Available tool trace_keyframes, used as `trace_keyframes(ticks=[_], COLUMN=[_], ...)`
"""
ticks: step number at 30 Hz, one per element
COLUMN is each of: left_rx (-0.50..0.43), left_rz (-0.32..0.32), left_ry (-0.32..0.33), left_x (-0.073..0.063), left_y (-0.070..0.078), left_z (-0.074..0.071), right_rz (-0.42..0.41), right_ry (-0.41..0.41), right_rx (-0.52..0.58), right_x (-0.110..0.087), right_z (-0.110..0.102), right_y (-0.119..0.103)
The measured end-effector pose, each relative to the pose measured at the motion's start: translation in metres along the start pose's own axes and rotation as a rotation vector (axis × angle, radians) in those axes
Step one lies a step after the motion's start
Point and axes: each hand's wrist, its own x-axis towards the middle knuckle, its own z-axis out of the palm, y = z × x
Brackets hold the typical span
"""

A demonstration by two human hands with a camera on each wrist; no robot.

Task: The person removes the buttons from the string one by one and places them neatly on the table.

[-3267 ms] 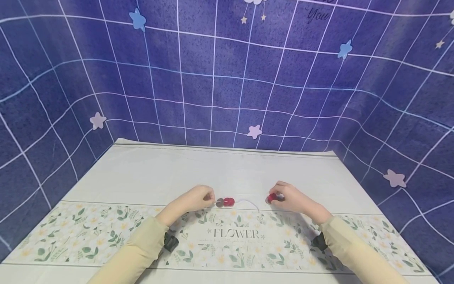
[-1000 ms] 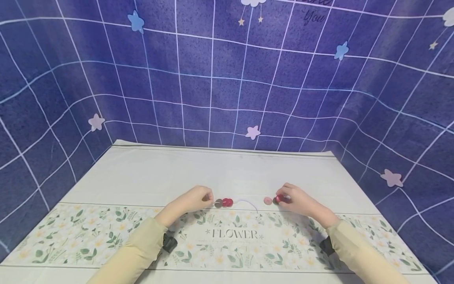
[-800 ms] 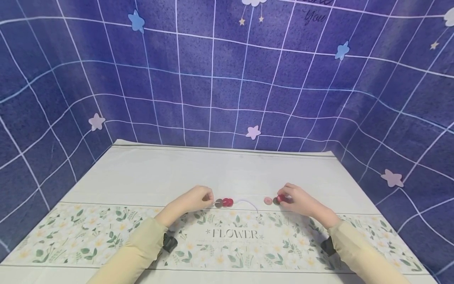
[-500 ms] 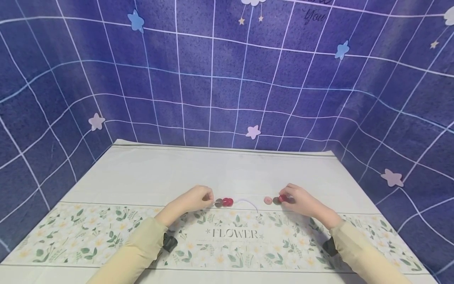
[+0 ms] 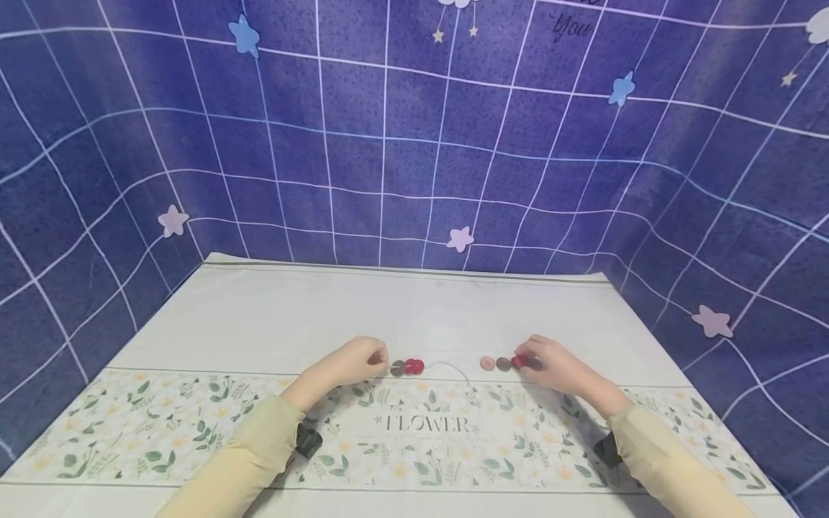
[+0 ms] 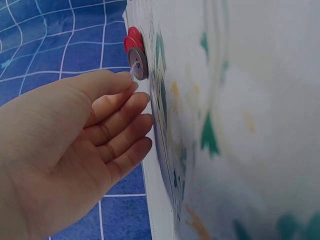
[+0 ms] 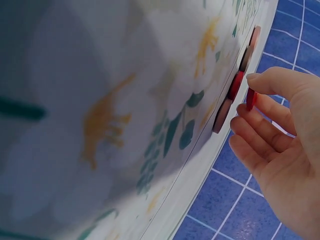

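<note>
My left hand (image 5: 355,361) pinches the end of a white cord (image 6: 133,71) between thumb and index finger. Strung on that cord, close to the fingertips, are a brown button (image 5: 398,368) and red buttons (image 5: 414,367). The cord's free end (image 5: 450,365) curves over the table to their right. My right hand (image 5: 550,365) holds a red button (image 7: 251,100) edge-on between thumb and fingers. It is just above a row of buttons, where a pink button (image 5: 488,363), a brown button (image 5: 503,364), another red button (image 7: 235,85) and a brownish button (image 7: 222,116) lie.
A white tablecloth (image 5: 311,302) with a flowered band (image 5: 194,424) and the printed word FLOWER covers the table. Blue grid-patterned cloth (image 5: 414,144) with stars hangs behind and at both sides. A dark strap (image 5: 308,440) sits on the left wrist.
My right hand has shifted to the right along the button row, uncovering the pink and brown buttons; it now pinches a red button. The left hand keeps its hold on the cord.
</note>
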Motion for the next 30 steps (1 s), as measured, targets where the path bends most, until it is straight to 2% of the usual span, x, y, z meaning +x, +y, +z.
trace_keyframes(ticks=[14,22,30], left_rx=[0.006,0.006,0.01], left_rz=[0.012,0.033,0.019], left_ry=[-0.007,-0.005,0.003], left_x=[0.001,0.001,0.002], left_y=[0.0,-0.001,-0.002], left_z=[-0.001,-0.001,0.001], right_rz=[0.022,0.037,0.051], right_ry=[-0.001,0.03,0.038], right_rx=[0.007,0.021,0.019], right_x=[-0.008,-0.014,-0.021], right_z=[-0.005,-0.01,-0.011], right_y=[0.004,0.009,0.015])
